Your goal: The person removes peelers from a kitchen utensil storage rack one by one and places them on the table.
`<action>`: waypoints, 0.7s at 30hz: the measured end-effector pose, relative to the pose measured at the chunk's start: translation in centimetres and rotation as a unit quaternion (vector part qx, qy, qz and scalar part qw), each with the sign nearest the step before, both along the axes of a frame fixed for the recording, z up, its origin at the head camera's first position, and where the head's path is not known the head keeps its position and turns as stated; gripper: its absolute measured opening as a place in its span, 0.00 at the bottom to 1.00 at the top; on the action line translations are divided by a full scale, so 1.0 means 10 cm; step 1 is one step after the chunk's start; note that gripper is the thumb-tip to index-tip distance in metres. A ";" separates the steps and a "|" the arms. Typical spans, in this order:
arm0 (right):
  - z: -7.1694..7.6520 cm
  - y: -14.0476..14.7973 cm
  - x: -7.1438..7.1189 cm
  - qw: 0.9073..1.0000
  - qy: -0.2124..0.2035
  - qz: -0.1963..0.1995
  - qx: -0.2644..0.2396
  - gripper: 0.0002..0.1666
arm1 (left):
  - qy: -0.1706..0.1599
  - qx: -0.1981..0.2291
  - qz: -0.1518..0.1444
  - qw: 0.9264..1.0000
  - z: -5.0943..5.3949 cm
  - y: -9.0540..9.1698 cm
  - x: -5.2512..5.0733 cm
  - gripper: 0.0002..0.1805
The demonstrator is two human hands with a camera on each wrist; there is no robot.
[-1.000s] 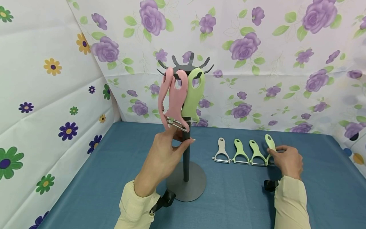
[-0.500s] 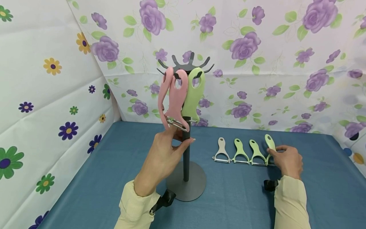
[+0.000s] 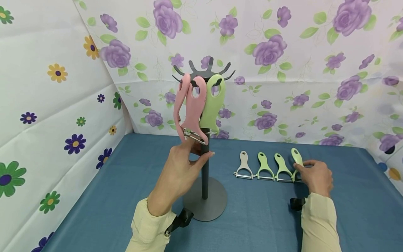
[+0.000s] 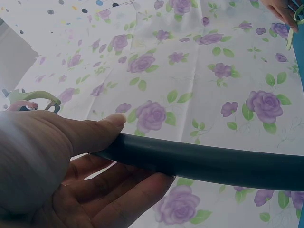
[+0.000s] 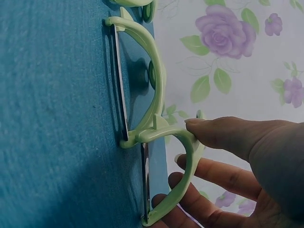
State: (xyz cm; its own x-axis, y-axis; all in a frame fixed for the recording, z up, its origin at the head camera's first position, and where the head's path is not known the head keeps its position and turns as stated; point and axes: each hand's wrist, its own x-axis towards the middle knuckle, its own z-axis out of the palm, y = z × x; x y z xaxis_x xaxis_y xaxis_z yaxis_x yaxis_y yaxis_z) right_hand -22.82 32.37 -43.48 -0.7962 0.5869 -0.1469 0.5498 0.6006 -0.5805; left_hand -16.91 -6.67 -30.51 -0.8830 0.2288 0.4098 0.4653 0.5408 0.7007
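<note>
Stand (image 3: 215, 201), dark grey and upright on the blue cloth (image 3: 258, 220) before you, with its pole (image 3: 205, 175) held between the thumb and fingers of your left hand (image 3: 176, 171); two pink peelers (image 3: 195, 105) and one green peeler (image 3: 211, 108) hang from its hooks (image 3: 211, 63). Well to the right, your right hand (image 3: 316, 176) pinches a light green peeler (image 3: 296, 156), handle raised. Beside it, two more green peelers (image 3: 279, 161) and a whitish peeler (image 3: 244, 159) lie in a row
</note>
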 end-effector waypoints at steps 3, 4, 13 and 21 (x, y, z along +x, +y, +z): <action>0.00 0.00 -0.01 1.000 -0.001 -0.001 0.003 0.32 | 0.000 0.000 0.000 1.000 0.00 0.00 0.00 0.15; -0.01 0.00 -0.01 1.000 -0.002 -0.002 0.004 0.32 | 0.000 0.000 -0.001 1.000 0.00 0.00 0.00 0.15; -0.03 0.00 0.00 1.000 0.005 -0.003 0.008 0.31 | 0.001 -0.004 -0.001 1.000 -0.01 0.00 0.00 0.16; -0.01 -0.01 0.00 1.000 0.001 -0.007 0.013 0.31 | 0.003 -0.004 0.000 1.000 -0.01 0.00 0.00 0.16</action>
State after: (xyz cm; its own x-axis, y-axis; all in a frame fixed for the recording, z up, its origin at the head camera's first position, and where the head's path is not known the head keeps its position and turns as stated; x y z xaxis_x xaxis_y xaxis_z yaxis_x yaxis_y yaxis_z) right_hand -22.84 32.24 -43.53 -0.7884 0.6016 -0.1289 0.5566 0.6083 -0.5658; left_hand -16.94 -6.68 -30.58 -0.8803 0.2325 0.4135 0.4699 0.5467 0.6931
